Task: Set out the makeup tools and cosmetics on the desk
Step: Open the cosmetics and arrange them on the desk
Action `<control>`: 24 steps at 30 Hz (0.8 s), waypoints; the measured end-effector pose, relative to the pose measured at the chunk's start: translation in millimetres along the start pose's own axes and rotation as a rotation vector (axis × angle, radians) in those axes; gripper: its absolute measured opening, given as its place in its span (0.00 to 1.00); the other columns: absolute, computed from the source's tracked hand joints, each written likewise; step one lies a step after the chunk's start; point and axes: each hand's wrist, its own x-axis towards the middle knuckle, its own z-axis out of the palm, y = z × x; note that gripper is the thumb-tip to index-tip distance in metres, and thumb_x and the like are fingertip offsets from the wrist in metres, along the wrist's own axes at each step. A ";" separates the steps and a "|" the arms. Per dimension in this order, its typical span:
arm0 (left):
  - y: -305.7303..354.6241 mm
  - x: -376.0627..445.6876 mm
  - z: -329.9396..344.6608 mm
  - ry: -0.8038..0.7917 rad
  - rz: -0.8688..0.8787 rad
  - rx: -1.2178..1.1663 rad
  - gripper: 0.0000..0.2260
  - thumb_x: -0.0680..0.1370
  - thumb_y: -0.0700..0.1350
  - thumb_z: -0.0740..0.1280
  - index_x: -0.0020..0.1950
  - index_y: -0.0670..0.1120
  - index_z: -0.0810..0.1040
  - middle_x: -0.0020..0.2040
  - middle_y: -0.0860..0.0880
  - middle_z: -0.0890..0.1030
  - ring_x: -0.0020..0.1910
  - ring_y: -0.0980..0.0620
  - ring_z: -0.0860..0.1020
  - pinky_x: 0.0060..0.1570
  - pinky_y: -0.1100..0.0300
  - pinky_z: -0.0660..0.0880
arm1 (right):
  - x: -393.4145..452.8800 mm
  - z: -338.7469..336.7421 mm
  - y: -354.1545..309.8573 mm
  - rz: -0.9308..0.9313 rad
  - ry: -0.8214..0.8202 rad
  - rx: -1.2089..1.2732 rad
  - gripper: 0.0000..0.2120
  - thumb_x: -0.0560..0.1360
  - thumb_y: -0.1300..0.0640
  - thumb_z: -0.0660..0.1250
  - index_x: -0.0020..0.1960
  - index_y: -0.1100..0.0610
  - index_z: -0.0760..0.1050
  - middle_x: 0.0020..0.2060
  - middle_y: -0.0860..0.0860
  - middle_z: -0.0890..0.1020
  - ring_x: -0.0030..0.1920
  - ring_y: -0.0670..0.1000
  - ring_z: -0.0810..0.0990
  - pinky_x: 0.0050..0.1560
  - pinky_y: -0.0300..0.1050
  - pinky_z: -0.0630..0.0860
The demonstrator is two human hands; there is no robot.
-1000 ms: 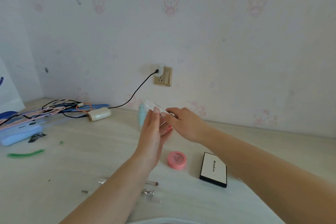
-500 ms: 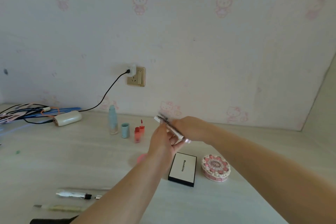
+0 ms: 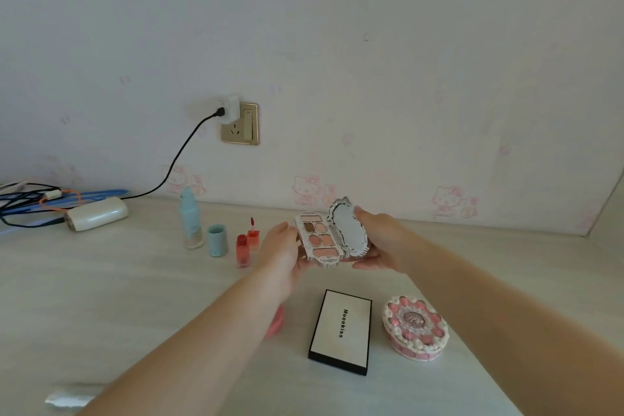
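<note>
Head view: both hands hold an open eyeshadow palette above the desk. The left hand closes its grip on the pan half, the right hand on the mirrored lid. The left forearm hides most of a pink compact. A boxed palette reads "Moookiss".

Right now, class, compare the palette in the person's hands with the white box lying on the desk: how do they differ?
The palette is open, showing pans and a mirror; the box is closed. The palette is held above the desk between the left hand and right hand; the box lies flat, untouched. The palette has an ornate scalloped edge; the box has a plain black one. Both are flat and rectangular.
</note>
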 end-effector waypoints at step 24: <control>-4.9 40.5 -24.0 0.038 0.017 0.898 0.27 0.77 0.46 0.56 0.76 0.50 0.55 0.74 0.46 0.61 0.70 0.47 0.64 0.66 0.61 0.59 | 73.5 34.5 24.1 0.060 0.061 -0.114 0.20 0.80 0.46 0.54 0.59 0.60 0.72 0.46 0.55 0.76 0.40 0.51 0.77 0.30 0.39 0.76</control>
